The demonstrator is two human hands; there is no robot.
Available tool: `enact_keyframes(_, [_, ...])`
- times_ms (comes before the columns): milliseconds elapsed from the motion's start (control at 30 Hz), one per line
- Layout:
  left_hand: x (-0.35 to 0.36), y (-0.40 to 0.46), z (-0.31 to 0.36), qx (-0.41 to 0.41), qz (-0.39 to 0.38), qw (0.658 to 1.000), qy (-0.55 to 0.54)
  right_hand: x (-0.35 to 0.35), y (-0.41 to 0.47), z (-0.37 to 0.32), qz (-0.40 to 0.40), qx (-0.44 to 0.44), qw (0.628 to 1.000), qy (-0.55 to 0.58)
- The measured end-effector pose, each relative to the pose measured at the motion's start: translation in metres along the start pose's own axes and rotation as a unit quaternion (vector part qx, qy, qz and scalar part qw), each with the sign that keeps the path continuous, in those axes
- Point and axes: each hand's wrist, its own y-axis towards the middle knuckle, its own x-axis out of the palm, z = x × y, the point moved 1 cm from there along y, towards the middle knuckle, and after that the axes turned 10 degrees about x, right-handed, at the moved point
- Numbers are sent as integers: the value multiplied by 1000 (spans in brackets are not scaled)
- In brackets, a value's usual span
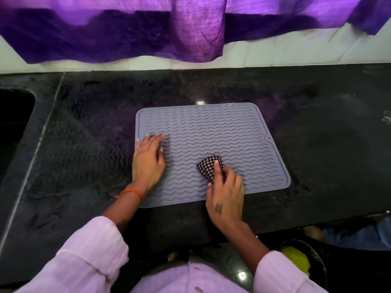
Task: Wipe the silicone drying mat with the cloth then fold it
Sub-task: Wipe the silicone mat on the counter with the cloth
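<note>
A grey silicone drying mat [222, 132] with wavy ridges lies flat on the dark stone counter [317, 144]. My left hand [148, 161] rests palm down on the mat's left edge, fingers spread. My right hand [225, 195] presses a small bunched black-and-white checked cloth [208, 167] onto the mat's near middle, fingers closed over it. Part of the cloth is hidden under my fingers.
A dark sink opening [12, 127] sits at the far left of the counter. Purple curtain fabric [148, 32] hangs over the white tiled wall behind. A dark bin with something yellow [296, 259] stands below the counter's front edge at the right.
</note>
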Motion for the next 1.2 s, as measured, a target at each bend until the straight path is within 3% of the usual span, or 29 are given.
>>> enact_keyframes(233, [-29, -18, -33, -37, 21, 997, 63, 3, -4, -19, 19, -43, 998, 51])
enact_keyframes(700, [-41, -26, -51, -64, 35, 990, 121, 19, -22, -70, -29, -141, 990, 13])
enact_keyframes(1033, [-49, -28, -57, -116, 22, 986, 116, 21, -46, -104, -59, -228, 971, 43])
enact_keyframes(1200, [-57, -31, -63, -161, 74, 981, 74, 28, -55, -107, -71, -299, 951, 30])
